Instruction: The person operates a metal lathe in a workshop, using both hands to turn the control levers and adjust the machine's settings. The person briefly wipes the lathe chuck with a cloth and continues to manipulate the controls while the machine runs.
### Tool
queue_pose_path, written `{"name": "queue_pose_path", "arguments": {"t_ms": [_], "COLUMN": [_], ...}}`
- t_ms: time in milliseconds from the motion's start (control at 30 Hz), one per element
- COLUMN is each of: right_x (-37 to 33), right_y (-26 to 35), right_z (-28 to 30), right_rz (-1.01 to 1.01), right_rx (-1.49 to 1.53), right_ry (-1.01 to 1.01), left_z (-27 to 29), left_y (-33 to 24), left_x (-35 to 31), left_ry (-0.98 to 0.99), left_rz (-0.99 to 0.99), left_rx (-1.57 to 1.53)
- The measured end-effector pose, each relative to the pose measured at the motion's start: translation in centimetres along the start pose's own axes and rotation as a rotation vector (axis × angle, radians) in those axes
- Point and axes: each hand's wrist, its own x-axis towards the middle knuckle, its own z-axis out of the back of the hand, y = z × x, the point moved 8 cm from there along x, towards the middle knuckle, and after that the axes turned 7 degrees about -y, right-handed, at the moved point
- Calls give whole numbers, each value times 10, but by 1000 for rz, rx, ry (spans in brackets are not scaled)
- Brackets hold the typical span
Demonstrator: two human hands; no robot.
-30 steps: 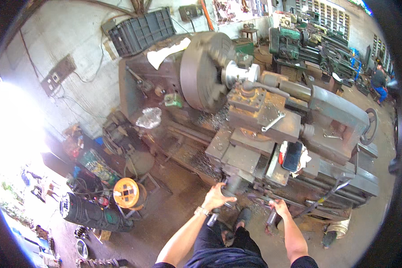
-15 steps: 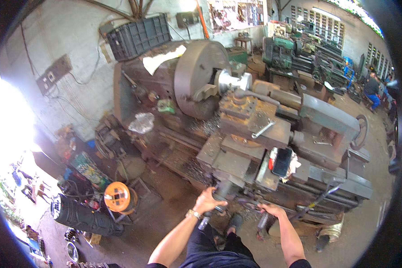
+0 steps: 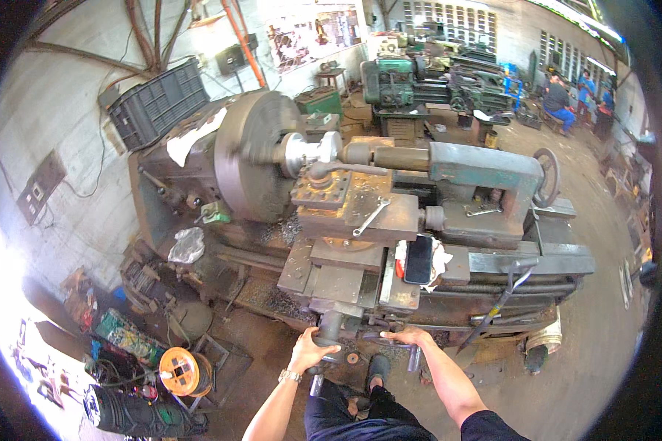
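My left hand [image 3: 312,351] is closed round the cross-slide crank at the front of a large metal lathe, its thumb lying over the hub. My right hand [image 3: 410,336] grips the rim of a handwheel [image 3: 375,337] beside it; the fingers underneath are partly hidden. Beyond the hands is the carriage with its tool post [image 3: 322,192]. A shiny metal workpiece [image 3: 301,152] sits between the big round chuck [image 3: 251,158], which looks blurred, and the tailstock [image 3: 485,176]. On the carriage lie a spanner [image 3: 371,217] and a black phone [image 3: 418,259] on a rag.
A long lever [image 3: 504,294] slants up right of my hands. An orange cable spool [image 3: 184,372] and a black ribbed cylinder [image 3: 125,411] are at lower left. A black crate [image 3: 158,103] rests behind the headstock. Green machines [image 3: 397,81] and a seated person [image 3: 559,103] are farther off.
My view has swung right, so the lathe and both hands appear farther left in the picture. Each hand keeps its hold. The chuck's jaws have become more smeared.
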Motion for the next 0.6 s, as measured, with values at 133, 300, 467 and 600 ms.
{"name": "queue_pose_path", "arguments": {"t_ms": [133,300,467,600], "right_x": [6,16,8,-5], "right_y": [-1,-3,-6,8], "right_z": [-3,-16,-16,-3], "right_rz": [148,133,125,190], "right_rx": [47,-40,1,-12], "right_ry": [-101,-4,62,-4], "left_z": [4,1,-7,0], "left_y": [-1,5,17,6], "left_x": [0,5,10,4], "left_ry": [-58,-105,-86,-94], "left_rz": [-22,-77,-40,-39], "left_rx": [4,-45,-136,-110]}}
